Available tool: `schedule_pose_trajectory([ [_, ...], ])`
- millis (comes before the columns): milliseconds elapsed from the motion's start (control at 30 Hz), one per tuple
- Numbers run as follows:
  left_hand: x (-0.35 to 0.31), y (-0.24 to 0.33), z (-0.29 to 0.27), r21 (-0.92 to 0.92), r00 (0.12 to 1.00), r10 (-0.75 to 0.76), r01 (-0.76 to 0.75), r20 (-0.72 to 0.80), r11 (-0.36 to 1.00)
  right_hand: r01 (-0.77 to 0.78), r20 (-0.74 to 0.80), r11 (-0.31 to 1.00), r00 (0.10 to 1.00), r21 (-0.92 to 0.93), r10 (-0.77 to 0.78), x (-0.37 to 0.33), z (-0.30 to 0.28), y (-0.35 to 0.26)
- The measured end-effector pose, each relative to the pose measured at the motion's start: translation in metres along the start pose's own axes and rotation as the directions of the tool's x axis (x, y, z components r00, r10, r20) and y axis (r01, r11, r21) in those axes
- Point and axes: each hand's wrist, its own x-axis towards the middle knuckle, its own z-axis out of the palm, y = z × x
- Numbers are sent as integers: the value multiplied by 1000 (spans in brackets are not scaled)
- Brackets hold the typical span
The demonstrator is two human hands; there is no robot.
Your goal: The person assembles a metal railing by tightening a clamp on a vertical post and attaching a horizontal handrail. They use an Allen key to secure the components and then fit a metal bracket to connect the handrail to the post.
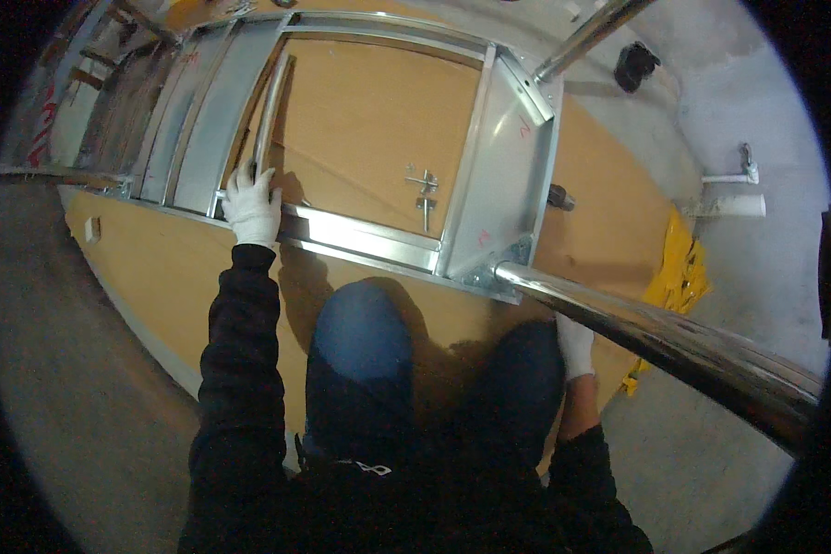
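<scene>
A silvery sheet-metal frame lies before my knees, with chrome tube legs rising from its corners. My left hand, in a white glove, lies across its near rail, fingers curled over a metal channel bar along that side. By its fingertips is the lower end of a loose round metal tube leaning inside the frame. My right hand, also gloved in white, hangs low beside my right knee. The chrome leg passes in front of it, and its fingers are hidden.
Brown board spreads under the frame. Small metal clamps or bolts lie inside the frame opening. Yellow plastic lies at the right. Farther off are a black object, another chrome leg and a white pipe at the wall.
</scene>
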Motion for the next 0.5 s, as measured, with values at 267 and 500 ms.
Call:
schedule_pose_trajectory([
  [267,29,56,6,176,872,14,-115,490,978,-71,23,993,997,96,69,1,12,19],
  [500,36,39,35,-5,827,67,-78,558,997,-174,148,975,977,142,153,-1,26,47],
])
